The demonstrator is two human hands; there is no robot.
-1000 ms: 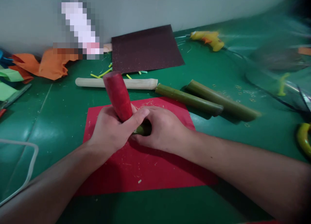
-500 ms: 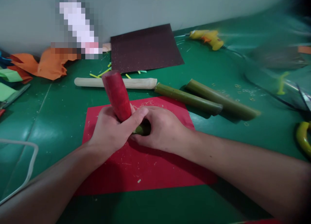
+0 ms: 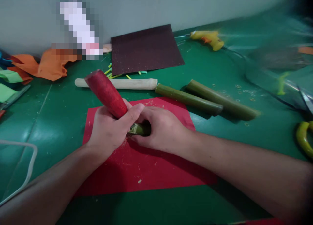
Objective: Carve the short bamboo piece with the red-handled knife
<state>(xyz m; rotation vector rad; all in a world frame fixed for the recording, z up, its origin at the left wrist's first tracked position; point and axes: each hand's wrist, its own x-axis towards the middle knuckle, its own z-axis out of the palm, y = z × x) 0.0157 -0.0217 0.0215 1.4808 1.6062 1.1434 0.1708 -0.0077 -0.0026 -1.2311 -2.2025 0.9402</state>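
My left hand (image 3: 107, 129) is closed around a tool with a thick red handle (image 3: 106, 93). The handle leans to the left; its working end is hidden behind my fingers. A short green bamboo piece (image 3: 139, 129) lies low over the red sheet (image 3: 146, 169), with pale scraped marks on its skin. My right hand (image 3: 163, 127) is closed round the right part of this piece, and my left thumb reaches close to the right fingers. Fine pale shavings are scattered on the sheet.
Behind the sheet lie a pale bamboo stick (image 3: 137, 84) and two green bamboo tubes (image 3: 190, 99) (image 3: 222, 99). Farther back are a dark brown sheet (image 3: 146, 50) and a yellow glue gun (image 3: 207, 37). Orange paper (image 3: 52, 65) sits at left, yellow-handled scissors (image 3: 303, 137) at right.
The red handle has tipped further to the left, and my left hand has shifted slightly left. More of the bamboo piece's scraped skin shows. My right hand stays nearly in place.
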